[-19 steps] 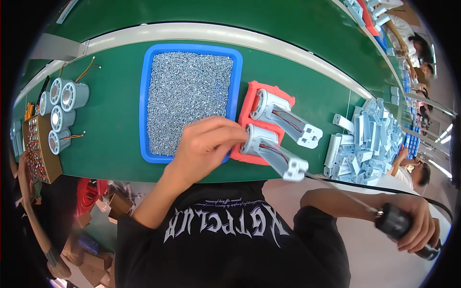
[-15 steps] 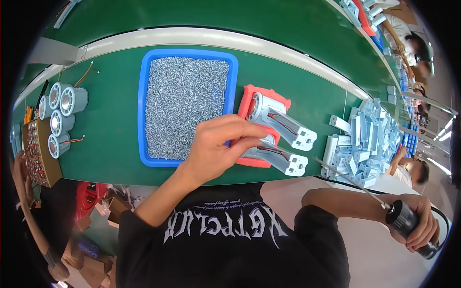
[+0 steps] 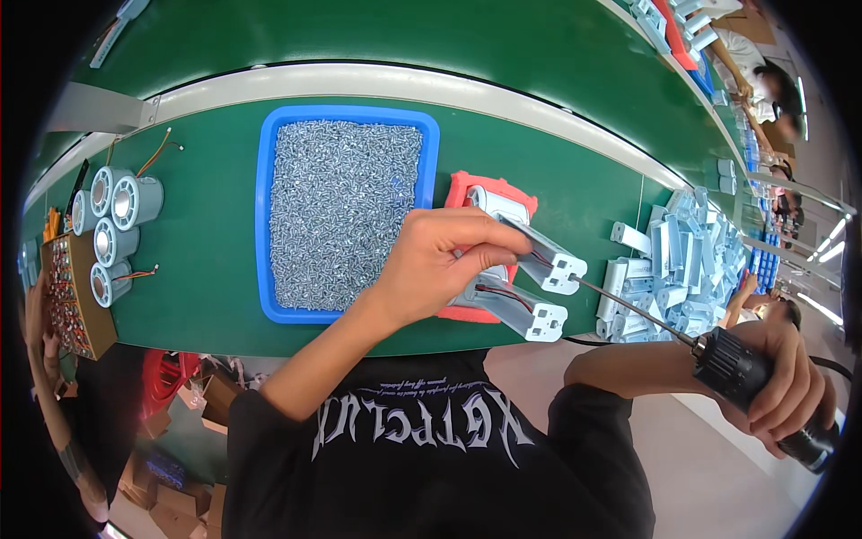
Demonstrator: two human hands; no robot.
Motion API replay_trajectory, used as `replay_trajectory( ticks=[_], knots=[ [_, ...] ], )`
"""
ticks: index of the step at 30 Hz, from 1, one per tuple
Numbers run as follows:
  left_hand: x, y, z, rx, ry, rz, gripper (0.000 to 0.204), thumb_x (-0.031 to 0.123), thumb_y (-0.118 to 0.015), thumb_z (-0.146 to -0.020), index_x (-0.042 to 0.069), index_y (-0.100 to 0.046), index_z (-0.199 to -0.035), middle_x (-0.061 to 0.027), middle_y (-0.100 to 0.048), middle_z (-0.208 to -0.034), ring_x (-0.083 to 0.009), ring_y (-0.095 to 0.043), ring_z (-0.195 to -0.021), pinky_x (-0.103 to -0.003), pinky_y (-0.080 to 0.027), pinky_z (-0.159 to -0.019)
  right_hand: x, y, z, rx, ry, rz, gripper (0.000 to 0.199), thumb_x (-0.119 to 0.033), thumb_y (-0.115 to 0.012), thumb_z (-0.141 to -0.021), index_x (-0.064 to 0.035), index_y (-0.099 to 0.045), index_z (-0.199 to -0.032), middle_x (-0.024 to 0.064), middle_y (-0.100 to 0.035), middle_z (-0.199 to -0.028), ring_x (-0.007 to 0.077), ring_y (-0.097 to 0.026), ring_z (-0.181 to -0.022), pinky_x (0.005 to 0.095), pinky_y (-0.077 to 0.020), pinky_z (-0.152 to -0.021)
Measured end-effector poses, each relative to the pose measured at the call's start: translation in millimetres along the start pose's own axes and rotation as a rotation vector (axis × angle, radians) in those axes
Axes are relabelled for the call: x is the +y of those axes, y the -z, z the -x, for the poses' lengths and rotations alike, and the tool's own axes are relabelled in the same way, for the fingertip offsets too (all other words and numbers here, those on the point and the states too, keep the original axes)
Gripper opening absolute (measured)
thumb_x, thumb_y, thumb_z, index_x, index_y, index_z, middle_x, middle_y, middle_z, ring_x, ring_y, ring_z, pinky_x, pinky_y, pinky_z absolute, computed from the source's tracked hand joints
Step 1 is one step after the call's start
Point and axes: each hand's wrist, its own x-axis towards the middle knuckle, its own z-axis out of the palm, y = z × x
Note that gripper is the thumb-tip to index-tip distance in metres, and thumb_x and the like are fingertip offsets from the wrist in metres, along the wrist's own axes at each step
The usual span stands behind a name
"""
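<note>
My right hand point(image 3: 779, 382) is wrapped round a black electric screwdriver point(image 3: 732, 368). Its long thin bit reaches left to the white end plate of the upper light-blue housing point(image 3: 561, 269); whether the tip touches is too fine to tell. Thumb and fingertips of my left hand point(image 3: 440, 260) are pinched together over that housing's open channel, and what they hold, if anything, is hidden. A second housing point(image 3: 530, 316) lies just below, with red and dark wires inside. Both sit in a red holder point(image 3: 516, 193), partly covered by my left hand.
A blue tray point(image 3: 262, 216) full of small screws stands left of the holder. Several round motors point(image 3: 135, 202) with wires are at the far left, beside a cardboard box point(image 3: 94, 310) of small parts. Loose light-blue housings point(image 3: 678, 256) are heaped at right. Other people are at both sides.
My left hand has moved right and slightly up, from between the housings to over the upper one. The screwdriver has moved left and up, bringing its bit to that housing's end.
</note>
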Motion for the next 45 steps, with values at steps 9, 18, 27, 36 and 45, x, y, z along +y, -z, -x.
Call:
replay_trajectory(
  ticks=[9, 18, 27, 36, 45],
  knots=[
    [-3.0, 1.4, -7.8, -0.038, 0.05, 0.155, 0.018, -0.008, -0.066, -0.077, 0.001, -0.072, -0.093, -0.0091, -0.071, -0.086, -0.0151, -0.068, -0.078, -0.026, -0.053, -0.069, 21.1, 0.4, 9.7, 0.112, 0.04, 0.147, 0.031, -0.011, -0.07, -0.08, -0.0028, -0.055, -0.105, 0.0038, -0.062, -0.064, 0.0121, -0.06, -0.043, 0.0219, -0.0548, -0.038],
    [-2.8, -1.4, -6.0, 0.004, -0.416, -0.293, 0.021, -0.007, -0.065, -0.072, 0.002, -0.071, -0.09, -0.0109, -0.07, -0.086, -0.0237, -0.068, -0.08, -0.032, -0.054, -0.071, 28.5, 5.1, 5.2, 0.02, -0.018, 0.099, 0.031, -0.012, -0.071, -0.081, -0.0029, -0.054, -0.106, 0.0037, -0.062, -0.065, 0.012, -0.06, -0.043, 0.0223, -0.0548, -0.038],
    [23.1, 59.6, 26.4, 0.016, -0.278, -0.72, 0.02, 0.0, -0.068, -0.072, 0.004, -0.069, -0.092, -0.0079, -0.064, -0.084, -0.0258, -0.062, -0.081, -0.035, -0.051, -0.072, 45.3, -7.0, 10.1, -0.163, -0.145, 0.132, 0.021, 0.001, -0.056, -0.085, 0.001, -0.053, -0.106, 0.0104, -0.059, -0.063, 0.0183, -0.059, -0.041, 0.0271, -0.0542, -0.035],
    [25.8, 79.6, 46.0, -0.301, 0.02, -1.021, 0.009, 0.006, -0.067, -0.075, 0.005, -0.063, -0.082, -0.0052, -0.051, -0.083, -0.0235, -0.051, -0.082, -0.037, -0.043, -0.075, 51.2, -1.7, 16.6, -0.324, -0.294, 0.211, 0.052, -0.05, -0.07, -0.08, -0.0106, -0.054, -0.11, 0.0076, -0.064, -0.071, 0.0153, -0.063, -0.049, 0.0231, -0.0559, -0.044],
    [20.3, 89.2, 42.0, -0.244, -0.066, -0.96, 0.008, 0.006, -0.066, -0.076, 0.005, -0.058, -0.078, -0.0075, -0.053, -0.077, -0.0248, -0.054, -0.077, -0.037, -0.045, -0.068, 52.1, -1.4, 22.5, -0.263, -0.293, 0.277, 0.053, -0.051, -0.069, -0.08, -0.0108, -0.054, -0.111, 0.0077, -0.064, -0.071, 0.0153, -0.063, -0.049, 0.0239, -0.0562, -0.044]
  ],
)
